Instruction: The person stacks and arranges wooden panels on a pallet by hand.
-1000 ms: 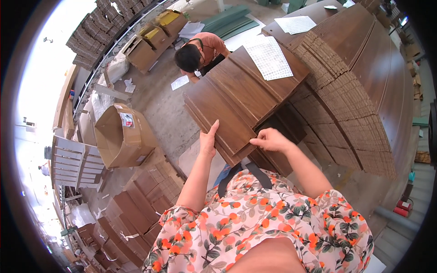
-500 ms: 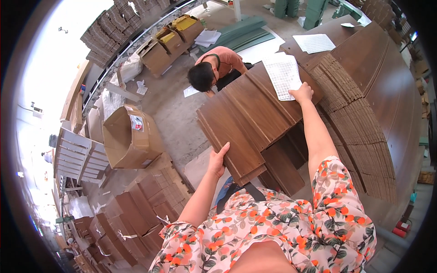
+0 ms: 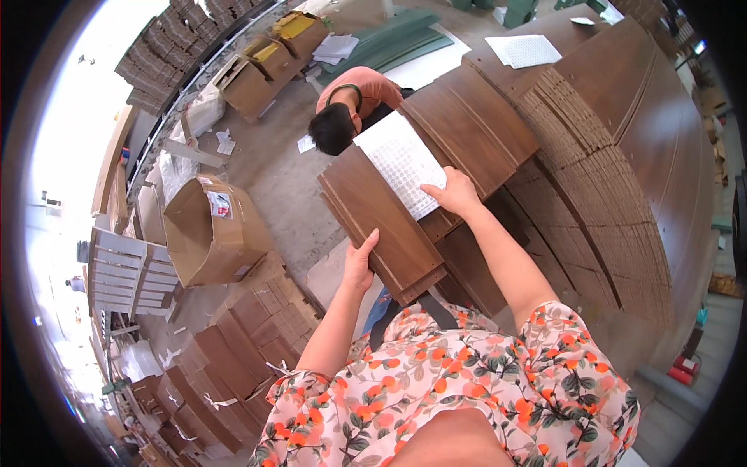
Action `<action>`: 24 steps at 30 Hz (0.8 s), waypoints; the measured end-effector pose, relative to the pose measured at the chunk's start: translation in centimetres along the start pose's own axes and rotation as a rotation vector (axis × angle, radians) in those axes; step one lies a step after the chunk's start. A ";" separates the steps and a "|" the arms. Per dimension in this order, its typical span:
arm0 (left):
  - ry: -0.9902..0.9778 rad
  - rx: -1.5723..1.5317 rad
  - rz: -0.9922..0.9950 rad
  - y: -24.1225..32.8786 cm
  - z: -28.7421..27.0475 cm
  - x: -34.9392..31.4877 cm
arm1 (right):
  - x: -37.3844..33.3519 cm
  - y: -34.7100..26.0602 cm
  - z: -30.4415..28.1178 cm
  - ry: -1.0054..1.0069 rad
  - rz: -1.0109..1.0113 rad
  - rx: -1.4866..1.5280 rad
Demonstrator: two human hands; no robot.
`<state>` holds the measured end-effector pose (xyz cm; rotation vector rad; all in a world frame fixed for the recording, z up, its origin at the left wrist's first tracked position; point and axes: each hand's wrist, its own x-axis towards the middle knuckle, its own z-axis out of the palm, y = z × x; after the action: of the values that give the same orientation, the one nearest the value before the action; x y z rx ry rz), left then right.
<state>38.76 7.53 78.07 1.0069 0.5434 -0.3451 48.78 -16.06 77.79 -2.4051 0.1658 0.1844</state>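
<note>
A brown wooden-looking board lies in front of me, with more brown panels beside it on the right. My left hand is closed on the near left edge of that board, thumb on top and the other fingers mostly hidden. Between my right hand's thumb and fingers is the near right corner of a white sheet of small round stickers. The sheet lies across the gap between the board and the panels.
A person in a pink shirt bends low just beyond the boards. To the right stand tall stacks of brown panels, with another white sheet on top. An open cardboard box is on the floor at left, near bundled brown panels.
My right hand has brought the sticker sheet left and nearer, from the right-hand panels to beside the left board. The left board now sits apart from the others, my left hand still on it.
</note>
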 end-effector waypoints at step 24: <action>0.009 -0.031 -0.034 -0.7 0.0 0.4 | -6.6 13.4 -6.5 0.002 0.498 1.446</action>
<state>38.78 7.22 77.35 0.9701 0.5728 -0.3615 40.61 -29.92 75.06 -0.8962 0.6388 0.1869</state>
